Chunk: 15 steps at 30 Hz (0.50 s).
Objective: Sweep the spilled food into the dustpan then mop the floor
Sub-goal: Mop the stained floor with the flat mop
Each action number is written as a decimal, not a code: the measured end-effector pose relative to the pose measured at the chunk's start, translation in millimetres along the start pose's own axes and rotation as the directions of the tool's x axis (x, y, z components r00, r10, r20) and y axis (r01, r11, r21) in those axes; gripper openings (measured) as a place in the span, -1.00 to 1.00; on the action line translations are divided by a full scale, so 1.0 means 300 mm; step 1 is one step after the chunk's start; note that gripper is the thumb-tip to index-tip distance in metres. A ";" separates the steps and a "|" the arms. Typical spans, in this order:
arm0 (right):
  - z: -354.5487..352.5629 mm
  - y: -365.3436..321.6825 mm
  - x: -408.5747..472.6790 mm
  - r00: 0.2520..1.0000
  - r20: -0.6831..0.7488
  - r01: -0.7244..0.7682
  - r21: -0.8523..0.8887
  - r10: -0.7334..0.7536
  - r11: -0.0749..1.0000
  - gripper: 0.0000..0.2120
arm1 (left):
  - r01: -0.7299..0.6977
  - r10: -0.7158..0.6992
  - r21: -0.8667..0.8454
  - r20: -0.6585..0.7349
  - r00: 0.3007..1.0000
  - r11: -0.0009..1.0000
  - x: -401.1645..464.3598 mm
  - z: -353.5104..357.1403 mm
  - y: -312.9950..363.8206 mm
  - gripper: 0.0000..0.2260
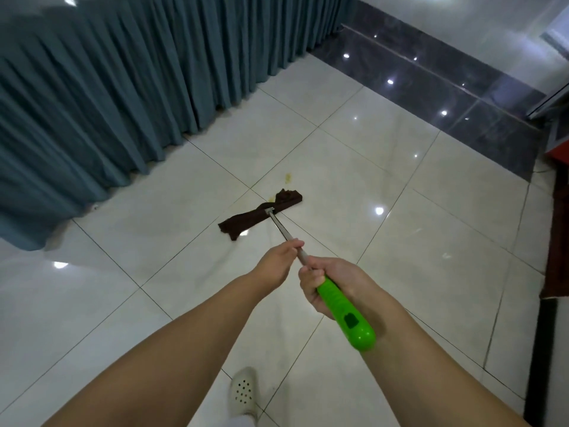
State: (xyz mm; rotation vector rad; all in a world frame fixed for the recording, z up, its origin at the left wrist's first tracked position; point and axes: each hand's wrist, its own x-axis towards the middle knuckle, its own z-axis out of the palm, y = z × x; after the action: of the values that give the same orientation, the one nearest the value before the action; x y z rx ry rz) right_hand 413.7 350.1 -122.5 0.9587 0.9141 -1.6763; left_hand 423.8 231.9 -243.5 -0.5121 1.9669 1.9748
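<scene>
On the pale tiled floor point(400, 167) beside the blue curtain point(123, 87), the mop point(261, 212) lies by a yellow stain point(288, 178), its pole gripped by left hand point(277, 261), its green handle by right hand point(329, 282).

Dark brown mop cloth point(260, 212), silver shaft point(281, 226), bright green handle point(345, 315). Yellowish stain point(288, 177) on glossy white floor tiles point(431, 211). Teal pleated curtain point(123, 87). Dark marbled border strip point(431, 87). White perforated shoe point(243, 391).
</scene>
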 end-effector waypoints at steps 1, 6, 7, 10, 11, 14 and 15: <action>-0.019 0.007 0.001 1.000 -0.004 0.006 -0.005 -0.006 1.000 -0.90 | -0.008 0.008 0.047 0.005 1.000 0.999 -0.007 0.007 -0.003 -0.68; -0.152 0.052 -0.038 1.000 -0.006 0.014 0.022 -0.014 1.000 -0.86 | 0.006 -0.007 0.208 0.008 1.000 0.978 -0.069 0.100 -0.015 -0.68; -0.185 0.061 -0.058 1.000 0.001 0.009 0.022 -0.009 1.000 -0.86 | -0.004 0.002 0.234 0.008 1.000 0.972 -0.091 0.129 -0.019 -0.70; -0.303 0.099 -0.128 1.000 0.014 -0.008 0.040 0.007 0.999 -0.87 | -0.026 0.024 0.393 0.010 1.000 0.919 -0.158 0.233 -0.029 -0.72; -0.345 0.113 -0.154 1.000 0.017 -0.008 0.046 0.007 0.999 -0.87 | -0.036 0.036 0.465 0.009 0.999 0.885 -0.182 0.272 -0.029 -0.72; -0.460 0.159 -0.229 1.000 0.025 -0.017 0.043 0.016 0.999 -0.88 | -0.067 0.060 0.570 0.032 0.998 0.819 -0.257 0.387 -0.021 -0.73; -0.494 0.173 -0.255 0.999 0.029 -0.025 0.045 0.024 0.999 -0.88 | -0.086 0.065 0.589 0.057 0.996 0.804 -0.283 0.423 -0.024 -0.73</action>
State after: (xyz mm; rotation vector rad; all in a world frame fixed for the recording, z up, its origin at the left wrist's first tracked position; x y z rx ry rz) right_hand 507.4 497.6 -121.2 0.9700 0.8458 -1.6923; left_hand 497.9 361.7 -211.7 -0.2340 2.4511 1.2671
